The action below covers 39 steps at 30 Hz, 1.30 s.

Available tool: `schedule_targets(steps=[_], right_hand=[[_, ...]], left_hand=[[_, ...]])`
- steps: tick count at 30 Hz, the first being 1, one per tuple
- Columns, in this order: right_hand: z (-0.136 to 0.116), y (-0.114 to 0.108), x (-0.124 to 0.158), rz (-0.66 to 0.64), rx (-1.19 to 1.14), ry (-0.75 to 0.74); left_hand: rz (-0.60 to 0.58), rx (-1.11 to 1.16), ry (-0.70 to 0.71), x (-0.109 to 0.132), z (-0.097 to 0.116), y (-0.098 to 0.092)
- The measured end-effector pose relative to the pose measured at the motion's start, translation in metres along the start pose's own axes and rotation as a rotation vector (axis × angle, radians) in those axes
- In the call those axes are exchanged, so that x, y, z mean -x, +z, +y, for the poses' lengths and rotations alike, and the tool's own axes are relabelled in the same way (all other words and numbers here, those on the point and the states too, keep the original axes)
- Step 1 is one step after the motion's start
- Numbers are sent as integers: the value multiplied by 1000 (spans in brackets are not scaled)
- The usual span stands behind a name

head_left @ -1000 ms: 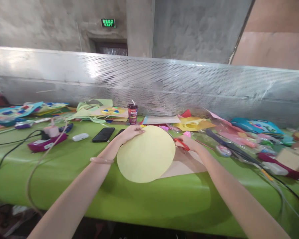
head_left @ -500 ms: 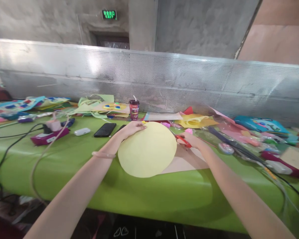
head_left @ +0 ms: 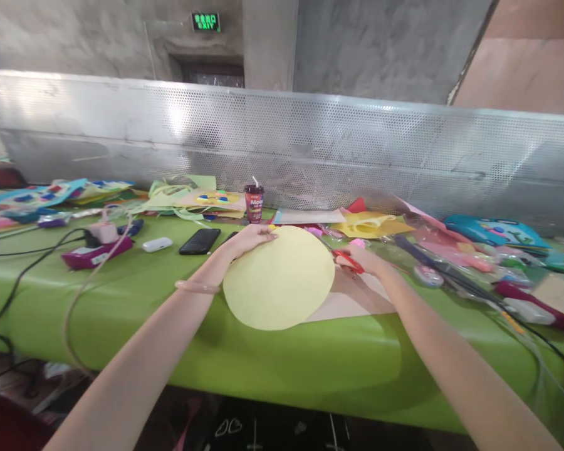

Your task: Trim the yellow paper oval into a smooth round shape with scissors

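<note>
A large round sheet of pale yellow paper point(head_left: 279, 282) is held tilted above the table's near side. My left hand point(head_left: 254, 239) grips its upper left edge, fingers closed on the rim. Red-handled scissors point(head_left: 350, 261) are in my right hand point(head_left: 364, 260), their blades at the paper's right edge and partly hidden. Beneath the paper, a pale pinkish sheet point(head_left: 352, 297) lies on the green tablecloth point(head_left: 301, 363).
Behind the paper stands a dark red drink cup point(head_left: 254, 205) with a straw. A black phone point(head_left: 200, 241), a white case point(head_left: 157, 244) and a purple power strip point(head_left: 96, 254) lie left. Yellow paper scraps point(head_left: 373, 224) and cables point(head_left: 470, 288) lie right. A perforated metal panel point(head_left: 310, 150) borders the back.
The whole view has shifted slightly. Both hands, the yellow paper and the scissors keep nearly the same positions relative to one another.
</note>
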State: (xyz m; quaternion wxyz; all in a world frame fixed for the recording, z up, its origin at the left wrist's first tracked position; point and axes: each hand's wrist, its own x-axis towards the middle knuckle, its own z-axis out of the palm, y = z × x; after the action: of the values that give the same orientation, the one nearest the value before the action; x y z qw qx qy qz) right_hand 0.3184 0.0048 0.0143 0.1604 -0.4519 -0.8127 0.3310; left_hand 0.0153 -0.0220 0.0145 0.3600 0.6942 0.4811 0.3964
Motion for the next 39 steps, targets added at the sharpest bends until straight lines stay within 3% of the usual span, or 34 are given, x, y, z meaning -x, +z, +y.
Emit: schedule_targets(steps=[13, 39], right_hand=[[-1, 1, 0, 0, 48, 18], [-3, 1, 2, 13, 154, 36]], left_hand=[[13, -34, 8, -10, -13, -3], [-11, -50, -12, 3, 5, 0]])
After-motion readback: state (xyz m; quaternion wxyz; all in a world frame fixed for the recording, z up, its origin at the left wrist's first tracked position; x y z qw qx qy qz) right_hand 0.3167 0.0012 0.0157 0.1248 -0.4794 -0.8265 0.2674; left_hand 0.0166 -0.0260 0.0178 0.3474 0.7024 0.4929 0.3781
